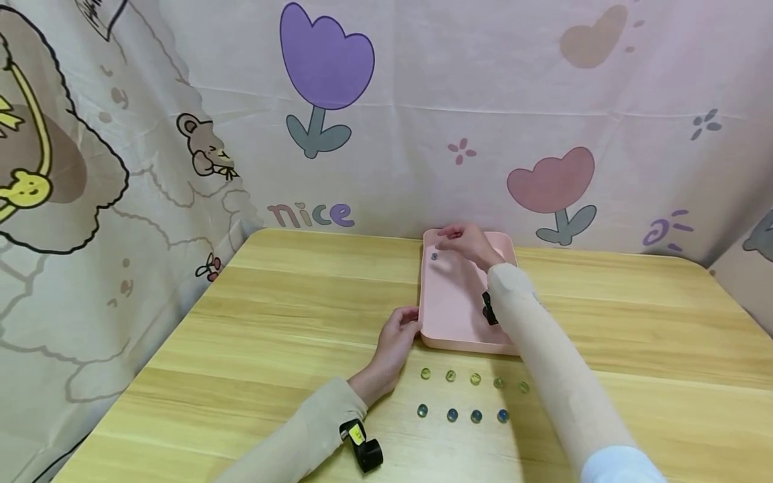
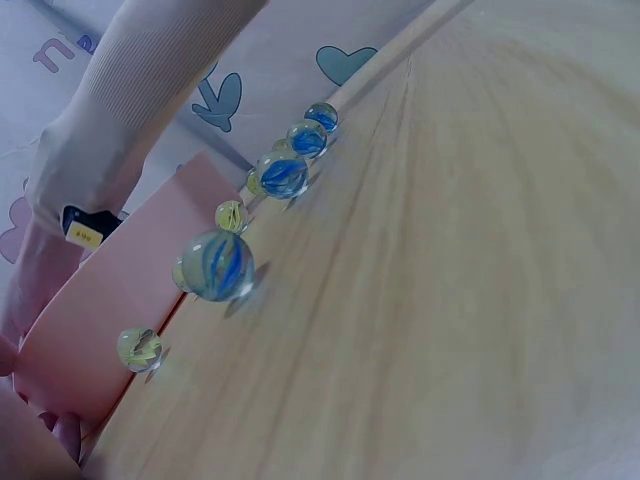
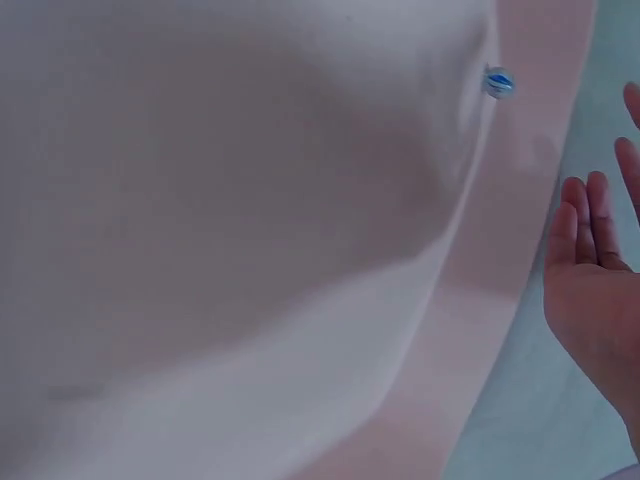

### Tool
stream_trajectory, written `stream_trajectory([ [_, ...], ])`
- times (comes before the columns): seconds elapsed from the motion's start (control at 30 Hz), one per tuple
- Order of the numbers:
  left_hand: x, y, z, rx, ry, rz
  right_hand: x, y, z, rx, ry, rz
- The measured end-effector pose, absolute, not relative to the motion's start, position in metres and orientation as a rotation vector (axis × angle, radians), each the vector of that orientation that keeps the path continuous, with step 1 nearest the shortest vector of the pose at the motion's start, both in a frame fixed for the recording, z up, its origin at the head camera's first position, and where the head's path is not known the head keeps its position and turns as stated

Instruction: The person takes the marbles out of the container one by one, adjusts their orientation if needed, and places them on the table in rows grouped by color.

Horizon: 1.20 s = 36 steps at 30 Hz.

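My left hand [image 1: 392,345] holds the near-left side of a shallow pink tray [image 1: 464,346], its fingers right at the wall. In the left wrist view, only part of that hand shows, beside the tray's wall. Over the tray's far end is my right hand [image 1: 468,245], fingers loosely spread and nothing visible between them. A glass marble with blue swirls [image 3: 498,83] lies inside the tray against its wall, near the far-left corner in the head view. Nearer me on the table are a row of yellow-swirled marbles [image 1: 450,376] and a row of blue ones [image 1: 452,415].
The tray stands on a wood-grain table [image 1: 326,288], its far end close to a printed cloth backdrop [image 1: 410,168]. My right forearm [image 1: 555,355] reaches across the tray's near-right corner. Black cameras [image 1: 365,449] sit on the wrists.
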<state>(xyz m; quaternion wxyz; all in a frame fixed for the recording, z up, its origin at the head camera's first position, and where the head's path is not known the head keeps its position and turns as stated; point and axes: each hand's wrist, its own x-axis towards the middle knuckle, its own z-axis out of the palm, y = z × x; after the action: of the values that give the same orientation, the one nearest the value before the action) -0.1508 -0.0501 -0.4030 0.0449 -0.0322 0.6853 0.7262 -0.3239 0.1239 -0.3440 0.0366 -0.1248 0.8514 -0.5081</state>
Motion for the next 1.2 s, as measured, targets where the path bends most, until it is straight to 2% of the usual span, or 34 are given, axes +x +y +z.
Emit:
stream_trajectory([
  [0.6, -0.146, -0.046, -0.399, -0.072, 2.097, 2.218, -0.337, 0.118, -0.364, -0.231, 2.674, -1.287],
  [1.2, -0.149, -0.051, -0.403, -0.085, 2.131, 2.208, -0.336, 0.110, -0.359, -0.546, 2.798, -1.032],
])
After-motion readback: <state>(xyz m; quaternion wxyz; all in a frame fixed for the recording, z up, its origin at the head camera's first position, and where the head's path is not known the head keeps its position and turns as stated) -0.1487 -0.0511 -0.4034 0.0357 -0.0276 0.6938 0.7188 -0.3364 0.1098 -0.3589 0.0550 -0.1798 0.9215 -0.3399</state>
